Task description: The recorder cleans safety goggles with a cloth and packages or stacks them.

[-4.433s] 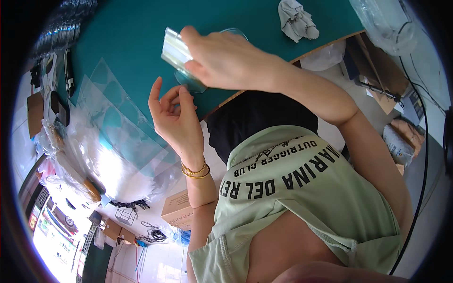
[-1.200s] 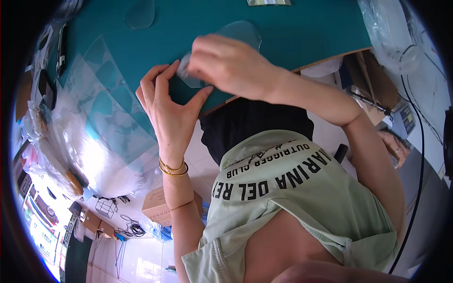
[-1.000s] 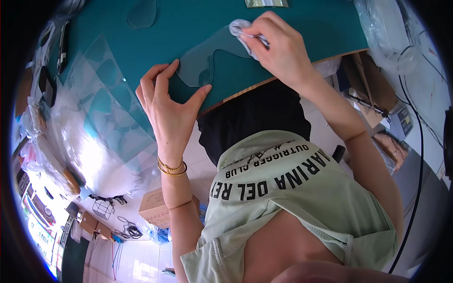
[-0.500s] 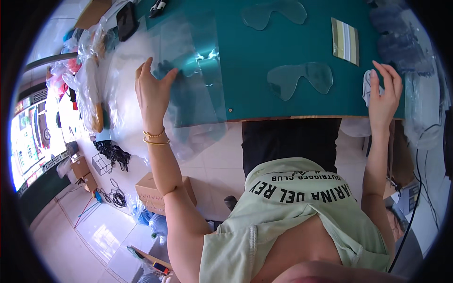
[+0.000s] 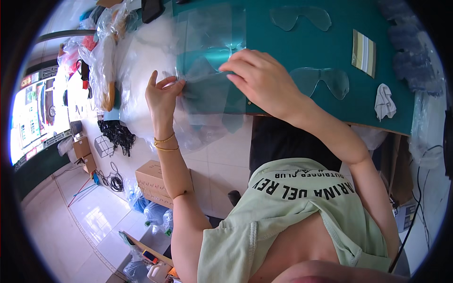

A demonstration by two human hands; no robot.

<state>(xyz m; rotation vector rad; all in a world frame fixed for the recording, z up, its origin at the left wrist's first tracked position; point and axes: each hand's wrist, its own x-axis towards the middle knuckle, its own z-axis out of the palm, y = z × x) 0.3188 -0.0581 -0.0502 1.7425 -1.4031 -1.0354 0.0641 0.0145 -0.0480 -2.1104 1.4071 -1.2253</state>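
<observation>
A clear, flat plastic bag (image 5: pixel 207 37) lies at the left of the green tabletop, its lower part hanging past the front edge. My left hand (image 5: pixel 162 96) is at its left side, with thumb and forefinger closed on the plastic. Across from it, my right hand (image 5: pixel 266 80) reaches over the bag's right side, palm down; its thumb and curved fingers are slightly apart, with nothing visible between them. Just beyond the right wrist lies a clear visor-shaped lens (image 5: pixel 332 82), partly covered by that hand. Another such lens (image 5: pixel 302 16) rests farther back.
A crumpled white cloth (image 5: pixel 385 101) and a striped card (image 5: pixel 364 53) lie at the right. Dark wrapped items (image 5: pixel 410 61) line the right edge. A black phone (image 5: pixel 152 10) and bundled plastic bags (image 5: pixel 111 52) are at the far left. Cardboard boxes (image 5: pixel 153 181) stand on the floor.
My right hand has swung left from beside the white cloth to the plastic bag. My left hand's thumb and forefinger have come together at the bag. The whole view has shifted somewhat.
</observation>
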